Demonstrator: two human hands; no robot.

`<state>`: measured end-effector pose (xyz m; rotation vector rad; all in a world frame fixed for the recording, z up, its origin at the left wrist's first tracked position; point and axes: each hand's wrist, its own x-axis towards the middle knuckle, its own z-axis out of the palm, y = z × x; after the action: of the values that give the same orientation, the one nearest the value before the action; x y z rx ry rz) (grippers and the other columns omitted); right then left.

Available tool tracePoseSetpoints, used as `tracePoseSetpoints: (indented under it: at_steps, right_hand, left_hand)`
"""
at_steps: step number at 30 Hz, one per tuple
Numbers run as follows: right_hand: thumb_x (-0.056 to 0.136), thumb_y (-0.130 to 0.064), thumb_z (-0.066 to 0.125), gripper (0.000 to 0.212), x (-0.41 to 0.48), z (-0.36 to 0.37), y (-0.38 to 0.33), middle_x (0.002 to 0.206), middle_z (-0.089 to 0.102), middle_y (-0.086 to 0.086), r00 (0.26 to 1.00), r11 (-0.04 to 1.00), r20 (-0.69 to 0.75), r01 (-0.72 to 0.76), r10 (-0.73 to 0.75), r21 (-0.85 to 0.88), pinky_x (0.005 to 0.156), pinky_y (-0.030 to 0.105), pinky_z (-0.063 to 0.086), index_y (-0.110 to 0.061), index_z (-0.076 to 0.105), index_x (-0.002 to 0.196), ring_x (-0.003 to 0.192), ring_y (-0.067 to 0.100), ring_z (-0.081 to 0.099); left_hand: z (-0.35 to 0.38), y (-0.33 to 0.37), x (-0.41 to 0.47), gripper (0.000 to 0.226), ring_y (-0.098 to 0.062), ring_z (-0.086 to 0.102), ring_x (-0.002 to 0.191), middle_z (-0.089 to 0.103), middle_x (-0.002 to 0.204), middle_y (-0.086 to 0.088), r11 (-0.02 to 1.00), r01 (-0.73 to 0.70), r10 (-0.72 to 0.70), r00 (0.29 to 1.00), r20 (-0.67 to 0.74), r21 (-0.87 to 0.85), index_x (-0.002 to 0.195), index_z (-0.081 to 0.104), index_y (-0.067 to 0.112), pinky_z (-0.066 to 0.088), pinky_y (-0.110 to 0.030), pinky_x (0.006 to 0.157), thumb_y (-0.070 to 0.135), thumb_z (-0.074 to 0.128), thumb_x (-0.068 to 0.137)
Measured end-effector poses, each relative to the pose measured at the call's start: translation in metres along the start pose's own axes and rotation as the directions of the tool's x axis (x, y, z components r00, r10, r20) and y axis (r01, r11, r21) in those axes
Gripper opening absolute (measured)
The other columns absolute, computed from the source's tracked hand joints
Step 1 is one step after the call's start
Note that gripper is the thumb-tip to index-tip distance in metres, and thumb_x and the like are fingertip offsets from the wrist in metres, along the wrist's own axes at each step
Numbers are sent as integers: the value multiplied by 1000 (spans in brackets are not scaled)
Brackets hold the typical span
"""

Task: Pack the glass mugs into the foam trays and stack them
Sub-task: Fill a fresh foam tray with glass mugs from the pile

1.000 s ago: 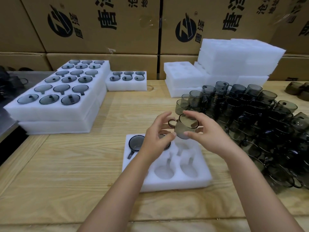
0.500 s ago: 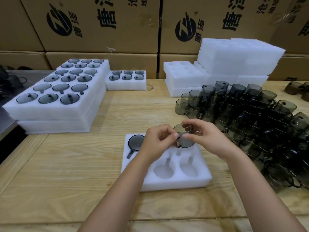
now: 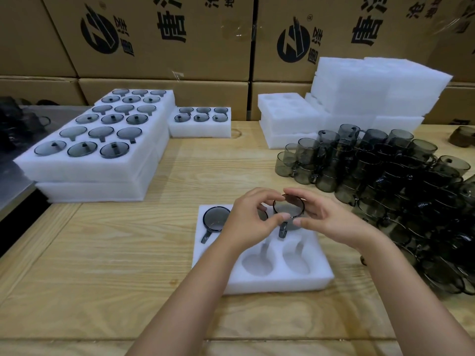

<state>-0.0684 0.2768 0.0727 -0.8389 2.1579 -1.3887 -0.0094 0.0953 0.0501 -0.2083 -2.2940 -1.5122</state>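
Landmark: white foam tray (image 3: 262, 281) with 6 pockets, lying flat on the wooden table (image 3: 102, 253) directly below the camera. The smoked-glass mug (image 3: 288, 209) sits rim up at the tray's far-right pocket, its handle pointing toward the tray's near edge along the pocket's slot; I cannot tell whether it is fully seated. The left hand (image 3: 246, 222) has curled fingers, with thumb and fingertips pinching the mug's left rim. The right hand (image 3: 326, 219) pinches the right rim, thumb on the near side and fingers arched over the far side. In the tray's far-left pocket a seated mug (image 3: 216, 218) lies rim up, handle toward the near edge. The far-middle pocket is mostly hidden behind the left hand, so its contents cannot be told. The 2 near pockets (image 3: 257, 264) in view, middle and right, hold nothing. Right of the tray is a dense pile of loose mugs (image 3: 385, 170), stacked on each other. Far left of the tray stands a 2-layer stack of filled trays (image 3: 90, 173), with 18 mugs showing on top. Beyond the tray, slightly left, is a single filled tray (image 3: 200, 129) with 6 mugs. Beyond it to the right are stacked empty foam trays (image 3: 372, 91). Behind everything, printed cardboard boxes (image 3: 167, 34) form a wall.
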Motion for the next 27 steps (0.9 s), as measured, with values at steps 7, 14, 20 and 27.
tracePoseSetpoints:
  at_steps: [7,14,20,27]
  right_hand:
    - [100,-40,36,39,32,19,-17,116,65,3,960,983,-276,-90,43,-161,101,33,40,-15,65,111,113,18,56]
    - [97,-24,38,27,35,27,-4,107,66,8,956,905,-274,-210,110,-370,92,41,44,-17,64,103,102,26,58]
    - [94,-41,42,61,48,30,20,154,19,0,940,590,-201,-331,276,-737,115,48,18,-28,18,149,141,22,21]
    - [88,-50,46,73,49,34,28,156,11,-2,931,582,-266,-365,251,-727,116,48,15,-35,9,149,143,27,11]
  left_hand:
    - [0,-3,1,34,-9,59,94,64,104,9,1000,-6,6,1000,0,0,106,65,23,49,-27,85,15,77,75]
    - [19,27,28,58,-15,28,140,30,152,-2,966,32,-48,997,56,255,144,35,15,25,-31,111,47,31,96]
    - [40,8,26,58,-10,-4,147,9,161,8,814,2,-280,878,389,580,151,13,32,-11,-42,117,57,13,98]
    - [37,0,25,69,-16,-12,147,0,161,12,717,17,-346,877,334,697,151,6,35,-23,-47,112,68,9,92]
